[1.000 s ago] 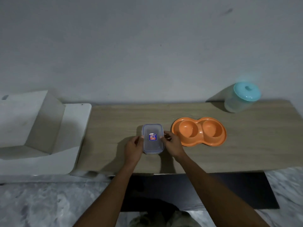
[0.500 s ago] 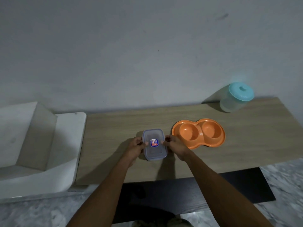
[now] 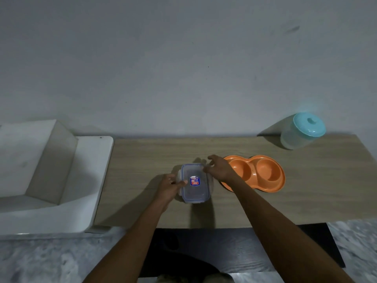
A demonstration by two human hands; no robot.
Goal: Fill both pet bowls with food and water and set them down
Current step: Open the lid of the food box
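The clear lidded container (image 3: 194,182) lies between the hands, long axis pointing away from the person, the left hand (image 3: 168,185) gripping its left wall, the right hand (image 3: 219,168) curled at its far-right corner, grip unclear, the orange double bowl (image 3: 263,172) just outside that hand.

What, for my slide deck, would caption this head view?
Left hand holds a lidded clear container, right hand at its far corner, beside an empty orange double bowl.

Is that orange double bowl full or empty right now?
Empty, it seems: both wells of the bowl show bare orange plastic, with no food. Clear water cannot be ruled out.
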